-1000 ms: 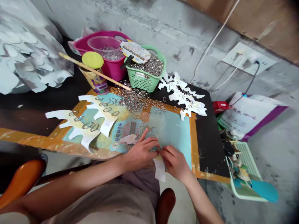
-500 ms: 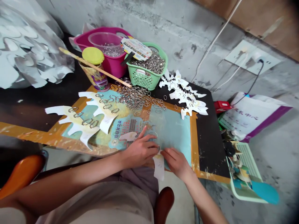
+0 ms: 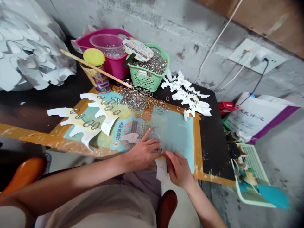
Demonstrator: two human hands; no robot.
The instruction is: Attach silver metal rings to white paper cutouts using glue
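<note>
Silver ring (image 3: 160,150) pinched close above a white paper cut-out (image 3: 161,169)

The left hand's (image 3: 142,154) fingers curl in toward the ring from the left, with the index finger stretched away across the board. The right hand's (image 3: 178,169) fingers bend tightly over the top of the cut-out, just beside the ring. Neither hand is spread wide, but fingers hide how firmly either one holds. The cut-out hangs over the near edge of the orange-bordered board (image 3: 197,148). Toward the far edge lies a heap of loose metal rings (image 3: 136,98), with ringed paper cut-outs (image 3: 80,122) on the left and a pile of paper cut-outs (image 3: 187,96) on the right. Behind them stands a green plastic basket (image 3: 144,79) of rings. A slip of the fingertips could drop the ring past the near edge, and forcing it could crease or tear the paper. A careless forearm could scatter the heap.
</note>
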